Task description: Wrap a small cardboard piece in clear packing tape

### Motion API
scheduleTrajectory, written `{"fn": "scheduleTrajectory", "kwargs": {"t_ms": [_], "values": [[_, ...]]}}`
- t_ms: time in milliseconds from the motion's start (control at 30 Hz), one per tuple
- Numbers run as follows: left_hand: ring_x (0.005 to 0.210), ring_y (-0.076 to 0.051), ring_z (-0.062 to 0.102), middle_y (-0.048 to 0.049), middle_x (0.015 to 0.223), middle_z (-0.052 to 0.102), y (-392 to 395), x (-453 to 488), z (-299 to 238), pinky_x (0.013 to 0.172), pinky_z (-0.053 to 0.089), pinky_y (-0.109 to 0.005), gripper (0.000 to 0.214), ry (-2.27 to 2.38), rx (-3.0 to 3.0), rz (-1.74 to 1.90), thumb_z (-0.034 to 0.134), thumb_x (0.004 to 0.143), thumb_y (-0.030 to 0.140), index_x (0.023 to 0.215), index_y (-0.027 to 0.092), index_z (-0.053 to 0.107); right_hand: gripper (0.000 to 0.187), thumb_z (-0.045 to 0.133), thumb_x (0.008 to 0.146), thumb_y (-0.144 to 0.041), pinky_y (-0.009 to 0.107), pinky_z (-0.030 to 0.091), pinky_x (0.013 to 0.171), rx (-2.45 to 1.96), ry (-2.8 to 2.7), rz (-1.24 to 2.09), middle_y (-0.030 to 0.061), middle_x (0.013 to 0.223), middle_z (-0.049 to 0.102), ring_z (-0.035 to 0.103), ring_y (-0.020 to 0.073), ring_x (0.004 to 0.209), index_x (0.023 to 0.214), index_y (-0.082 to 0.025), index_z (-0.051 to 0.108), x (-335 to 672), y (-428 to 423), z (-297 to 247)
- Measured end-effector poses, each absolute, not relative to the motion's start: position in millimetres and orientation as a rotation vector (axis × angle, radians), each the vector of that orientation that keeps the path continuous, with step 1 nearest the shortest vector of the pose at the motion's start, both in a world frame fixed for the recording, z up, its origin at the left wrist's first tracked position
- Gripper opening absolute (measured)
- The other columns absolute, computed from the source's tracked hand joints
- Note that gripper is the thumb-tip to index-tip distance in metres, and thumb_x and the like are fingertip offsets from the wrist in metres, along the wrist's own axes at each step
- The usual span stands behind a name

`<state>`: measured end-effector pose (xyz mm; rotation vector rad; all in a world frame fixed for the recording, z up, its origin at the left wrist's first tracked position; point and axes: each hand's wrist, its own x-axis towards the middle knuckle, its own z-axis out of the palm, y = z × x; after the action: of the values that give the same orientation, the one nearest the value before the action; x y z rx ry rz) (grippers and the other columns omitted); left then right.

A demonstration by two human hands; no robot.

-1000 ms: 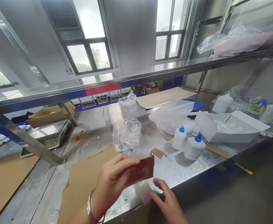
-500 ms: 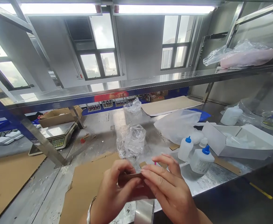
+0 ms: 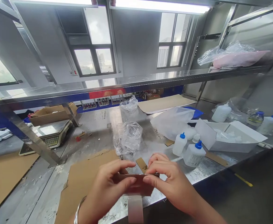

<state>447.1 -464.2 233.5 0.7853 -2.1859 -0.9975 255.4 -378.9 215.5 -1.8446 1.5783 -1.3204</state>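
1. My left hand [image 3: 106, 193] and right hand [image 3: 174, 183] pinch a brown cardboard strip [image 3: 138, 185] between their fingers, close together.
2. A translucent strip [image 3: 135, 209] hangs just below the cardboard strip.
3. A small cardboard scrap [image 3: 141, 165] lies just beyond it.
4. Farther beyond it sit a crumpled plastic bag [image 3: 127, 138] and, off to the right, a blue-capped bottle [image 3: 194, 154].
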Motion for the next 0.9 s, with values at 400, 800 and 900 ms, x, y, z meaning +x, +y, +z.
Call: {"fn": "scheduleTrajectory", "kwargs": {"t_ms": [400,800,900], "values": [[0.053,-0.013,0.042,0.0032,0.057,0.052,-505,450,228,0.049,0.026,-0.024,0.027,-2.409,1.097,-1.139,0.053,0.080,0.034,0.058,0.020,0.052,0.033,0.039,0.090,-0.040,0.026,0.043,0.067,-1.149,1.978,-1.241,0.0042,0.077,0.064,0.059,0.0169,0.076,0.081,-0.015,0.059,195,-446,101],[0.064,-0.014,0.053,-0.0002,0.074,0.061,-507,455,210,0.057,0.040,-0.022,0.039,-1.650,1.452,-1.703,0.055,0.077,0.056,0.079,0.017,0.058,0.017,0.048,0.088,-0.014,0.042,0.041,0.089,-1.034,2.372,-0.564,0.0085,0.099,0.058,0.054,0.0211,0.098,0.103,-0.010,0.055,195,-512,-24],[0.068,-0.015,0.056,-0.0008,0.077,0.064,-508,455,208,0.060,0.042,-0.023,0.036,-1.571,1.421,-1.771,0.055,0.078,0.053,0.085,0.019,0.057,0.010,0.049,0.086,-0.011,0.042,0.040,0.089,-0.986,2.282,-0.660,0.0080,0.097,0.056,0.052,0.0211,0.098,0.092,-0.010,0.056,192,-514,-18]]}}
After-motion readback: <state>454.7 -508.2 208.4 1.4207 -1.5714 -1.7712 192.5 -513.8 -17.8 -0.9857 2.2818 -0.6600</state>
